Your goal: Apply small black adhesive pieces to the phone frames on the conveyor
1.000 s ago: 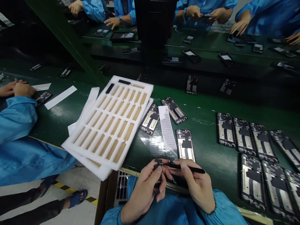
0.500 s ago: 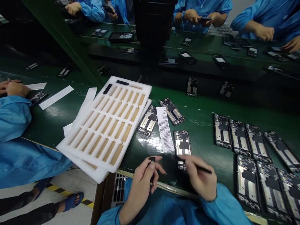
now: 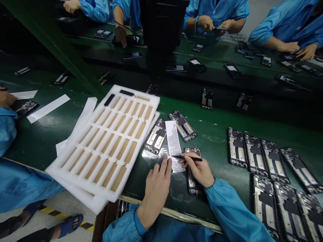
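Observation:
My left hand [image 3: 157, 183] lies flat on the green bench, fingers stretched out, with the fingertips on the lower edge of a white dotted strip [image 3: 173, 144]. My right hand [image 3: 199, 169] pinches black tweezers [image 3: 188, 157], whose tip touches that strip near its lower end. Under my right hand lies a phone frame [image 3: 193, 183], partly covered. A shiny clear sheet [image 3: 153, 155] sits under the strip's left side.
A stack of white foam trays [image 3: 106, 141] with tan slots lies to the left. More phone frames [image 3: 183, 125] lie beyond the strip, and several [image 3: 267, 158] are lined up on the right. Co-workers in blue [image 3: 214, 13] work across the belt; another sleeve [image 3: 7, 134] is at left.
Both hands moved forward from the bench edge to the dotted strip. The left hand went from a pinch to flat on the bench; the tweezers now point at the strip.

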`<state>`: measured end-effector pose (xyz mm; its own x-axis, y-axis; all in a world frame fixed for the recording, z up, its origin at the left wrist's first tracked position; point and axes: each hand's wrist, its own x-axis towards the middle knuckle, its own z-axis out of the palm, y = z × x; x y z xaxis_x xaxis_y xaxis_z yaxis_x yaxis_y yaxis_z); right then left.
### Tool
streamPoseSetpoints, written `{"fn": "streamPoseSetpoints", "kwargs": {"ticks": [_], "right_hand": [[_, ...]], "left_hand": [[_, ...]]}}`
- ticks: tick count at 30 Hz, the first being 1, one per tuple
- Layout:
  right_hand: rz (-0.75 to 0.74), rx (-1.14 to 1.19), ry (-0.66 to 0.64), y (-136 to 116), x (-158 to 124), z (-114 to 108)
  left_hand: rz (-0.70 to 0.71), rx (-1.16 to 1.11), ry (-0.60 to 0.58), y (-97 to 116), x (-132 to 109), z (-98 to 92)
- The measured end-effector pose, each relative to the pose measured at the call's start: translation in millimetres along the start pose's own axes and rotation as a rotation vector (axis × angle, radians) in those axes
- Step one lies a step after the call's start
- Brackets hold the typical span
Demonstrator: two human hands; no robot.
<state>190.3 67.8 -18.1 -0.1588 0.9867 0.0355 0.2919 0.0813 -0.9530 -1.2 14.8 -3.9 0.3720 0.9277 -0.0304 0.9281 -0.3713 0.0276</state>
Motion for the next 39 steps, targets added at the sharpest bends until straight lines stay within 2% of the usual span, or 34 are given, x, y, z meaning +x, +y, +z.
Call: {"fn": "streamPoseSetpoints", "kwargs": {"ticks": [7, 13, 18, 28, 39], "right_hand": [[-0.014, -0.070, -0.031, 2.2, 0.2, -7.5], [0.023, -0.019, -0.112, -6.1, -31.7, -17.3], [0.015, 0.004, -0.145, -9.3, -50.7, -11.6], [-0.064, -0.117, -0.190, -5.0, -49.3, -5.6], [-0.101, -0.104, -0.213, -2.5, -46.5, -2.9]], "left_hand": [[0.007, 0.005, -0.016, -2.9, 6.1, 0.6], [0.073, 0.019, -0.041, -6.2, -31.4, -7.5], [0.162, 0.026, -0.065, -9.8, -55.1, -9.0], [0.160, 0.065, -0.060, -5.4, -53.9, -5.7], [0.159, 0.045, -0.058, -6.0, -53.7, -5.8]]}}
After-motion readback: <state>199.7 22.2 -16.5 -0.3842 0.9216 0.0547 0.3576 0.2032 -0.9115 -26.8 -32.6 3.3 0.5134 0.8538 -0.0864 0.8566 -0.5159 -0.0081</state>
